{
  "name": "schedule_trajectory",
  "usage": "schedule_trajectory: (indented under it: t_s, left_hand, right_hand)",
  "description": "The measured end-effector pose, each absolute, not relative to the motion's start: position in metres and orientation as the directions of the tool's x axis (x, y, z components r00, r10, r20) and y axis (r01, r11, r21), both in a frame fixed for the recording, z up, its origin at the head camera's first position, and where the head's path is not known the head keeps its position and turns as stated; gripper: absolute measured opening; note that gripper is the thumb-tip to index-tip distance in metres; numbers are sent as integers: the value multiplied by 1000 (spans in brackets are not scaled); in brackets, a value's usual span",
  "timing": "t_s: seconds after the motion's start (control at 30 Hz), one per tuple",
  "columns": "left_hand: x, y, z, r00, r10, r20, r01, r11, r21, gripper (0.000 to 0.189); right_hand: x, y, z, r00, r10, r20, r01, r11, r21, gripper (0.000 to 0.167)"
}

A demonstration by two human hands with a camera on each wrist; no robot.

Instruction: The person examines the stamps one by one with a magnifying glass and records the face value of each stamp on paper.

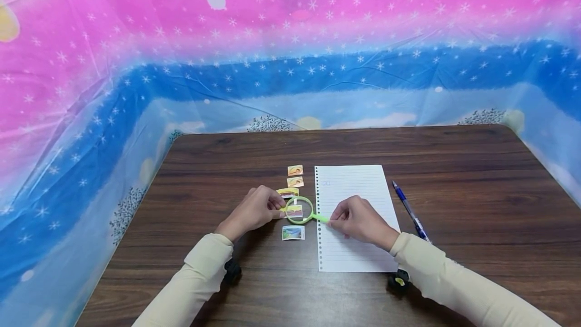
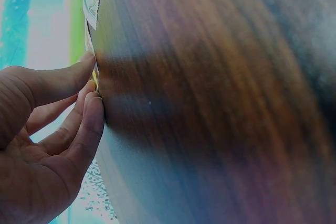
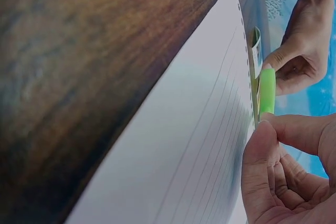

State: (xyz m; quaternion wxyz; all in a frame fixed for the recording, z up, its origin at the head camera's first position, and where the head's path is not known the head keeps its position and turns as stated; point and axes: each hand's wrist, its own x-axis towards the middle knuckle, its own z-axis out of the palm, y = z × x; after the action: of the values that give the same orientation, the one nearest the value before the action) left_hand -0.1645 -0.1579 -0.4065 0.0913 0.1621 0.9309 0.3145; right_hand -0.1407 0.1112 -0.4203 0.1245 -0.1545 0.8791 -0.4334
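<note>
My right hand (image 1: 358, 220) pinches the handle of a light-green magnifying glass (image 1: 321, 218) between thumb and forefinger. Its round lens is over a yellow and maroon postage stamp (image 1: 295, 211). At that stamp's left edge, my left hand (image 1: 256, 208) has thumb and fingertips together; in the left wrist view a sliver of yellow shows between the fingertips (image 2: 89, 61). Just above is another yellow stamp (image 1: 287, 193), partly behind the left fingers. Below the lens lies a blue-green landscape stamp (image 1: 293, 232), slightly curled. In the right wrist view the magnifying glass (image 3: 267, 90) appears edge-on.
Two small orange stamps (image 1: 295, 170) lie farther back in the same column. A lined loose-leaf sheet (image 1: 363, 254) with faint writing near its top left lies under the right hand. A blue pen (image 1: 410, 211) rests right of it. Patterned cloth (image 1: 290, 74) hangs behind the wooden table (image 1: 218, 165).
</note>
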Motion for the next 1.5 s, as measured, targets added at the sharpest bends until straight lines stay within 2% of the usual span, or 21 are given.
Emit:
schedule_trajectory:
  t_s: [0.63, 1.07, 1.5]
  left_hand:
    - [-164, -158, -406, -930, 360, -75, 239, 746, 621, 8]
    - [-164, -158, -405, -927, 366, -79, 242, 745, 622, 8]
    - [-163, -158, -405, -929, 361, -78, 237, 745, 624, 7]
  right_hand:
    - [-143, 140, -398, -947, -310, -89, -122, 600, -791, 7]
    - [-148, 190, -388, -973, -228, -19, -135, 636, -760, 13]
    - [-158, 248, -392, -994, -99, -48, -28, 651, -759, 24]
